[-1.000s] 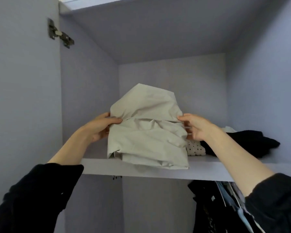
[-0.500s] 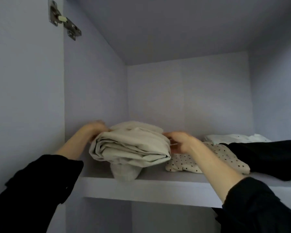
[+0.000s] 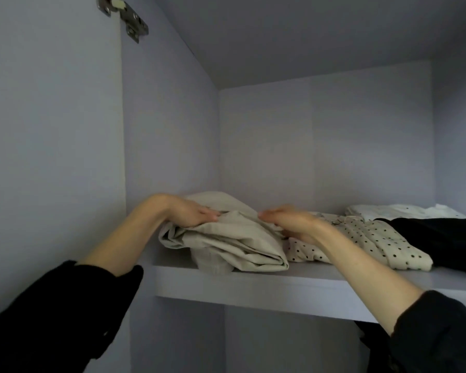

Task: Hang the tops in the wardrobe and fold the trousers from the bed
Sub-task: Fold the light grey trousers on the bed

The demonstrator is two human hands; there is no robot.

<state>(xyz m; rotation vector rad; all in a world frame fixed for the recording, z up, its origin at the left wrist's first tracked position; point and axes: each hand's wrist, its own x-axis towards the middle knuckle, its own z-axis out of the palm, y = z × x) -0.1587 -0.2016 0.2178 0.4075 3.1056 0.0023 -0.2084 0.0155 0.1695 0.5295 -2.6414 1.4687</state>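
Folded beige trousers (image 3: pixel 234 243) lie at the left end of the wardrobe's upper shelf (image 3: pixel 293 288), one corner hanging slightly over the front edge. My left hand (image 3: pixel 189 212) rests flat on top of the bundle's left side, fingers straight. On the bundle's right side my right hand (image 3: pixel 288 219) presses down, palm lowered and fingers extended toward the left hand. Both forearms reach up from black sleeves.
Beside the trousers lies a cream polka-dot garment (image 3: pixel 371 244), with a black garment (image 3: pixel 441 238) to its right and a white one (image 3: pixel 404 211) behind. The wardrobe's left wall (image 3: pixel 170 146) stands close to the bundle. A door hinge (image 3: pixel 129 18) sits top left. Dark clothes (image 3: pixel 374 345) hang below.
The trousers went from being held upright over the shelf to lying flat on it. Both hands moved from its sides onto its top.
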